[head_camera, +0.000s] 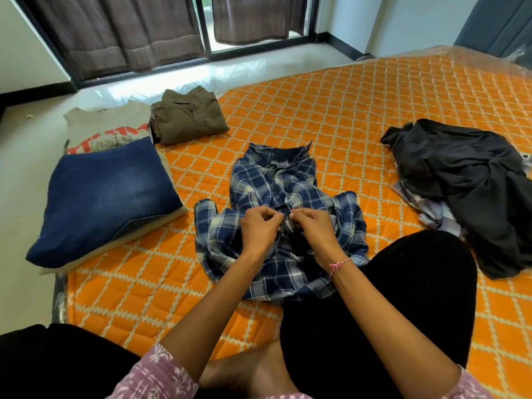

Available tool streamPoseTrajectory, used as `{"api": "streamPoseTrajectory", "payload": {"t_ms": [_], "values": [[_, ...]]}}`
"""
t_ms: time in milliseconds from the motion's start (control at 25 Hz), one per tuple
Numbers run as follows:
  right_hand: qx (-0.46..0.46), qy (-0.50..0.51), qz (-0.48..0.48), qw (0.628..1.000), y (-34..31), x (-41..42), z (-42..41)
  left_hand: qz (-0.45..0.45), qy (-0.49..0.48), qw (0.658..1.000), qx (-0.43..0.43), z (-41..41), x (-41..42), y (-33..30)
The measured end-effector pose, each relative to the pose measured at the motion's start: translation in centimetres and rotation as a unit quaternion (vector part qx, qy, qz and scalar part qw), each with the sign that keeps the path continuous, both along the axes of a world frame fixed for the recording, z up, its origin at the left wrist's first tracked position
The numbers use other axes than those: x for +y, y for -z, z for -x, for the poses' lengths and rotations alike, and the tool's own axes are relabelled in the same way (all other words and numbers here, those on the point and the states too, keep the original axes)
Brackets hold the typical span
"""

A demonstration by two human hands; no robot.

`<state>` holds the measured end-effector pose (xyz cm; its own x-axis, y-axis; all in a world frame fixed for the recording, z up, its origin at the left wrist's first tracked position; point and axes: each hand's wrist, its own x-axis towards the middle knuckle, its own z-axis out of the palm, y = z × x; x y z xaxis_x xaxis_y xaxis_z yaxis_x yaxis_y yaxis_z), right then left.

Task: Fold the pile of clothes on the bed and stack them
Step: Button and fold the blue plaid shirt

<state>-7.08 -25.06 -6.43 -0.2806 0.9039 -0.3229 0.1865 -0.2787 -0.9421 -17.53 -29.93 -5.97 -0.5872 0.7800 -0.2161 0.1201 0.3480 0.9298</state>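
Squarely in front of the seated person, the blue plaid shirt (276, 203) lay front-up on the orange quilted bed (374, 105), its collar pointing away toward the window and its hem toward the person, so its long axis ran from near to far. Its lower part was rumpled and partly hidden behind both forearms, and the sleeves were bunched at the sides, so their full lie could not be made out. Whatever sat between the fingertips at the placket was too small to identify.

Both hands met at the middle of the shirt front. The left hand (259, 226) had its fingers curled, pinching the edge of the fabric on its side of the placket. The right hand (312, 226), with a pink thread bracelet (338, 264) at the wrist, pinched the opposite edge, fingertips nearly touching those of the left. Both forearms reached forward from patterned pink sleeves, cut off by the bottom edge.

At the left edge of the bed lay folded blue jeans (106, 197), resting on a folded beige printed T-shirt (106, 131) whose print was mostly covered. Just beyond sat a folded olive garment (188, 116). Well apart on the right lay an unfolded heap: a black garment (472, 191) over a pale checked cloth (431, 211), mostly hidden. Black-clad legs framed the shirt, and a bare foot showed between them.
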Motion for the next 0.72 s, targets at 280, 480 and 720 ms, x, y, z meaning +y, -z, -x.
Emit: {"api": "streamPoseTrajectory", "payload": {"t_ms": [280,480,720], "values": [[-0.067,-0.061,-0.067,0.994,-0.4,2.0,-0.3,-0.006,0.013,0.997,-0.074,0.3,1.0,-0.3],[-0.252,-0.067,-0.325,0.909,-2.1,2.9,1.2,-0.038,0.001,0.99,-0.139,0.2,2.2,-1.9],[-0.247,-0.059,-0.338,0.906,-3.8,4.1,2.1,-0.022,-0.009,0.986,-0.163,1.2,4.3,-3.7]]}}
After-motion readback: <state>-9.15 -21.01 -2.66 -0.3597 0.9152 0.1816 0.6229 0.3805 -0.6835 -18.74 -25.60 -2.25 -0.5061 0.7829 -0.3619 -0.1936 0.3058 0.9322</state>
